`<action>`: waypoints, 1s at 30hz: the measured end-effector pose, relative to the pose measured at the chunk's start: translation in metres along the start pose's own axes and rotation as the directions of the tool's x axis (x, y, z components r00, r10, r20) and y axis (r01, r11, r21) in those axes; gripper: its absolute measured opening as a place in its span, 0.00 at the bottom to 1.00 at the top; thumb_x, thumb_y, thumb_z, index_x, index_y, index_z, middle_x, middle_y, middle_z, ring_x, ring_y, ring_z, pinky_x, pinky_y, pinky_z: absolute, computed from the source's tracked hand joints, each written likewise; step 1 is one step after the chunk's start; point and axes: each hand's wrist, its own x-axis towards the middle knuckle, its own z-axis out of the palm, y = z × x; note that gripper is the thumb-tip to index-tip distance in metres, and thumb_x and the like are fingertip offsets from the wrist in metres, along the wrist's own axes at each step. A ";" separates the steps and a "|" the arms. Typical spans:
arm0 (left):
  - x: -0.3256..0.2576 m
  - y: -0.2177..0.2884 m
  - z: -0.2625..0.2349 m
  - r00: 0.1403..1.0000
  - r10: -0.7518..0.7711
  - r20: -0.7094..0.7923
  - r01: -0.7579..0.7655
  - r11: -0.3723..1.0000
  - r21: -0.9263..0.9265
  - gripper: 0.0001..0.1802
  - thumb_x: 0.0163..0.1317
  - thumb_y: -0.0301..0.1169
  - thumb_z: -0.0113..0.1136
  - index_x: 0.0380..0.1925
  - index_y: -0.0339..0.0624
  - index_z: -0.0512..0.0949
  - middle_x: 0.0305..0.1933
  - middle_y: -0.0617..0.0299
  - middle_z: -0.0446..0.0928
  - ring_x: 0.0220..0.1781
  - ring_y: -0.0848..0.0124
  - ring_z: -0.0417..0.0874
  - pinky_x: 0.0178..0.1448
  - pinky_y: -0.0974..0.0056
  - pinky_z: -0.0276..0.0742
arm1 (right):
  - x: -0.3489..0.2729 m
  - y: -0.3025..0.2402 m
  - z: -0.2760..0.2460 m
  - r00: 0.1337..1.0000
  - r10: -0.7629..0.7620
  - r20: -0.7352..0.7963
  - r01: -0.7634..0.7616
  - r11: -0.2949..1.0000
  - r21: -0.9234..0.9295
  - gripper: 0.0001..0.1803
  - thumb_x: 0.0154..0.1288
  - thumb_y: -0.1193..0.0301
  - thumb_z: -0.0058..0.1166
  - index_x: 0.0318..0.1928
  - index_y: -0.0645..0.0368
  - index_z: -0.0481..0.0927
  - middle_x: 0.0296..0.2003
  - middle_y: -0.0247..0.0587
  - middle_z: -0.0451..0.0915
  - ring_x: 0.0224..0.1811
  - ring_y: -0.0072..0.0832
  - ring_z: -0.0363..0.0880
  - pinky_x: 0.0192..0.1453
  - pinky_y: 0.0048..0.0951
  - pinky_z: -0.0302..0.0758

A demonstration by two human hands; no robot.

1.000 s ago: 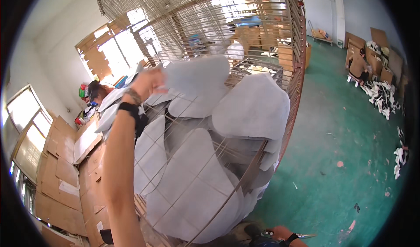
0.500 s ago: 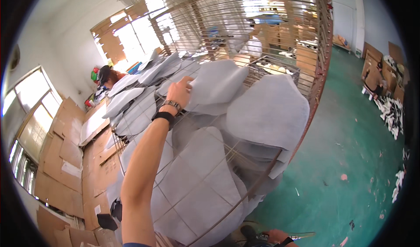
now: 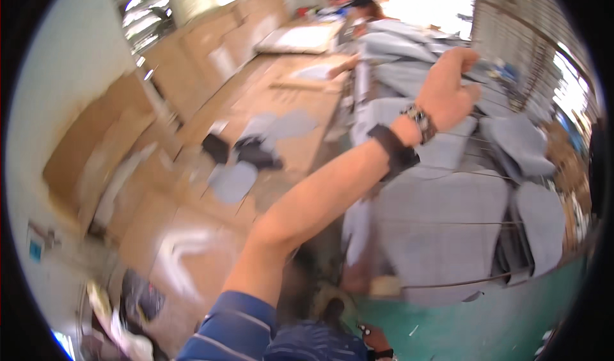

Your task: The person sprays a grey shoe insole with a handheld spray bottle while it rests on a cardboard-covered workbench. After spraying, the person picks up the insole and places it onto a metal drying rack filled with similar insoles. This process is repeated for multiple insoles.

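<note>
**Hand at the wire cage**

The tall wire-mesh cage (image 3: pixel 511 188) held stacked grey padded fabric pieces (image 3: pixel 441 220) (blurred). At its top edge, the left hand (image 3: pixel 448 92) had fingers curled around a wire. The right hand's grip couldn't be told.

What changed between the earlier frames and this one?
The view has swung left: the wire cage of grey fabric pieces now sits at the right, and a cardboard-covered table with a few grey pieces on it has come into view. The left hand remains raised at the top of the pile, gripping there. The right hand stays low at the bottom edge.
</note>
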 end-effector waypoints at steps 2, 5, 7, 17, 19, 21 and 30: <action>-0.077 0.042 -0.060 0.985 -0.102 -0.138 0.080 0.984 -0.158 0.25 0.62 0.28 0.61 0.60 0.36 0.70 0.60 0.54 0.74 0.64 0.62 0.76 0.65 0.57 0.74 | -0.012 0.006 0.005 0.997 -0.020 0.078 0.022 1.000 -0.016 0.20 0.63 0.67 0.52 0.56 0.45 0.83 0.38 0.55 0.84 0.42 0.55 0.83 0.46 0.49 0.79; -0.233 0.054 -0.142 0.865 -0.245 -0.437 0.253 0.967 -0.040 0.22 0.68 0.27 0.59 0.62 0.38 0.71 0.60 0.57 0.74 0.64 0.67 0.74 0.66 0.58 0.73 | 0.005 -0.043 -0.017 0.986 -0.003 0.165 -0.002 1.000 0.031 0.22 0.62 0.71 0.53 0.58 0.50 0.81 0.36 0.59 0.83 0.42 0.55 0.84 0.44 0.45 0.78; -0.364 0.065 -0.192 0.623 -0.381 -0.683 0.558 0.829 0.045 0.24 0.69 0.30 0.60 0.63 0.38 0.71 0.62 0.55 0.73 0.65 0.65 0.75 0.66 0.58 0.73 | 0.012 -0.064 -0.016 0.976 -0.061 0.207 0.039 0.993 0.111 0.22 0.62 0.75 0.54 0.58 0.56 0.81 0.37 0.60 0.83 0.43 0.55 0.85 0.42 0.40 0.78; -0.886 0.150 -0.279 -0.420 0.215 -0.882 0.811 -0.348 -0.471 0.39 0.54 0.43 0.72 0.62 0.39 0.69 0.59 0.40 0.72 0.60 0.43 0.75 0.64 0.49 0.73 | 0.058 -0.115 -0.016 0.882 -0.059 0.467 0.123 0.987 -0.106 0.26 0.61 0.72 0.59 0.62 0.58 0.78 0.40 0.64 0.82 0.42 0.51 0.85 0.45 0.35 0.76; -0.894 0.154 -0.291 -0.484 0.237 -0.842 0.785 -0.308 -0.537 0.38 0.54 0.44 0.72 0.62 0.41 0.69 0.59 0.41 0.74 0.61 0.44 0.75 0.62 0.49 0.73 | 0.076 -0.135 -0.007 0.862 -0.064 0.503 0.165 0.974 -0.158 0.26 0.61 0.71 0.60 0.62 0.58 0.78 0.39 0.63 0.83 0.41 0.47 0.85 0.44 0.34 0.75; -0.899 0.157 -0.300 -0.567 0.195 -0.801 0.759 -0.255 -0.599 0.40 0.54 0.47 0.73 0.63 0.41 0.69 0.60 0.40 0.75 0.62 0.46 0.77 0.63 0.50 0.74 | 0.086 -0.152 -0.003 0.858 -0.051 0.512 0.164 0.970 -0.178 0.26 0.61 0.69 0.60 0.62 0.57 0.78 0.38 0.62 0.83 0.39 0.43 0.85 0.44 0.33 0.75; -0.897 0.177 -0.303 -0.377 0.202 -0.904 0.926 0.113 -0.361 0.21 0.60 0.43 0.68 0.46 0.37 0.83 0.36 0.47 0.85 0.38 0.56 0.87 0.45 0.56 0.79 | 0.105 -0.224 0.023 0.859 0.025 0.511 0.148 0.944 -0.295 0.24 0.62 0.68 0.59 0.60 0.56 0.80 0.37 0.58 0.85 0.41 0.29 0.84 0.47 0.32 0.76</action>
